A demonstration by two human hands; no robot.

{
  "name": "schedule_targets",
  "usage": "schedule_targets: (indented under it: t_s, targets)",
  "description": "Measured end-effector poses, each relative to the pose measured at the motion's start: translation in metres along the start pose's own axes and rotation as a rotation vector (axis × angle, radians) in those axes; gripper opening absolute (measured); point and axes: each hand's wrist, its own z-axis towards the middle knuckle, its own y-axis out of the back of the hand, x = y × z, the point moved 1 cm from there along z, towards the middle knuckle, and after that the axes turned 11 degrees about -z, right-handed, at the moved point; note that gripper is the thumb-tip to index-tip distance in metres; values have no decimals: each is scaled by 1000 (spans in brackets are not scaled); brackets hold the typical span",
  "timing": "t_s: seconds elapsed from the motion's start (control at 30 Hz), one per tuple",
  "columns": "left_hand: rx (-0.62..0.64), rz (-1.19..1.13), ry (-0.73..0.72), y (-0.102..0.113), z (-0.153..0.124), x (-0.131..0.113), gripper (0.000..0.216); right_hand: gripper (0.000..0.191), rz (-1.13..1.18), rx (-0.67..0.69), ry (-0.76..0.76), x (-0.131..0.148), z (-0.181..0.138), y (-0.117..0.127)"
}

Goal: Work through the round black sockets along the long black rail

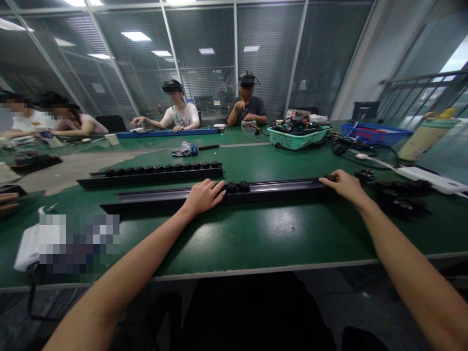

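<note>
A long black metal rail [281, 186] lies across the table in front of me, a bright groove running along its top. Two small black round parts [238, 186] sit in the groove near the middle. My left hand [205, 196] is wrapped over the rail just left of these parts, fingers bent down onto it. At the right end, my right hand [343, 184] pinches a small black part [330, 178] at the groove; the fingers partly hide it. Behind lies a second black rail [146, 179] carrying a row of several similar parts.
Loose black parts [404, 197] lie to the right, beside a white power strip [431, 179]. Farther back are a green basket [298, 140] of cables, a blue basket [376, 134] and a yellowish tumbler [426, 136]. Several co-workers sit around the table.
</note>
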Motion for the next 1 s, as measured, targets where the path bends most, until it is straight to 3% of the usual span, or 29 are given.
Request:
schedule_targets:
  t_s: [0.33, 1.0]
  targets:
    - [-14, -8, 0, 2, 2, -1, 49, 44, 69, -101, 17, 4, -11, 0]
    - [-6, -34, 12, 2, 2, -2, 47, 39, 29, -92, 5, 9, -13, 5]
